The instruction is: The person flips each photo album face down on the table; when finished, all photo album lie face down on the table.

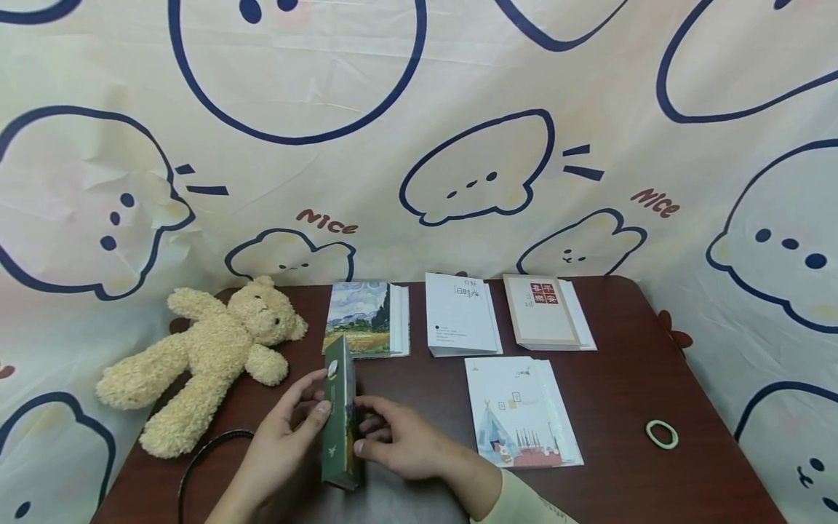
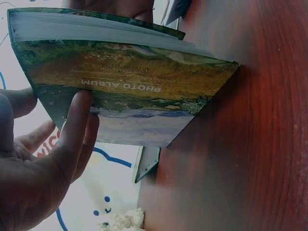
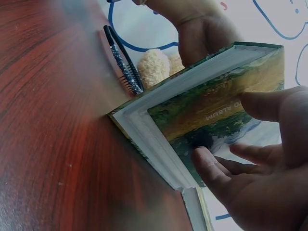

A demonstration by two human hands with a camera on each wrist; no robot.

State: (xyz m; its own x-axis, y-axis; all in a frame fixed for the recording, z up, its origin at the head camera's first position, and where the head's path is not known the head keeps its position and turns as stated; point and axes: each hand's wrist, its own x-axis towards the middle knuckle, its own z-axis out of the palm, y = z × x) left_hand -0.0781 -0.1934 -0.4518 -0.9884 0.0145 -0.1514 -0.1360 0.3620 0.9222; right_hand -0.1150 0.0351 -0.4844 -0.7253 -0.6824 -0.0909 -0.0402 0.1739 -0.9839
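A photo album point(image 1: 338, 422) with a green spine and a painted landscape cover stands upright at the near middle of the table. My left hand point(image 1: 288, 429) holds it from the left, thumb by the spine. From the other side my right hand point(image 1: 409, 437) grips it, its thumb and fingertips against the cover. White page edges show between the covers of the album point(image 2: 125, 72) in the left wrist view. In the right wrist view, the album point(image 3: 192, 115) is tilted, one corner close to the tabletop.
Behind lie a landscape-covered album point(image 1: 360, 316), a white album point(image 1: 458, 316) and a beige album point(image 1: 540, 313). A tent-picture album point(image 1: 517, 415) is right of my hands. A teddy bear point(image 1: 219, 353) and black toothed headband point(image 1: 196, 466) lie left, a pale green ring point(image 1: 662, 434) right.
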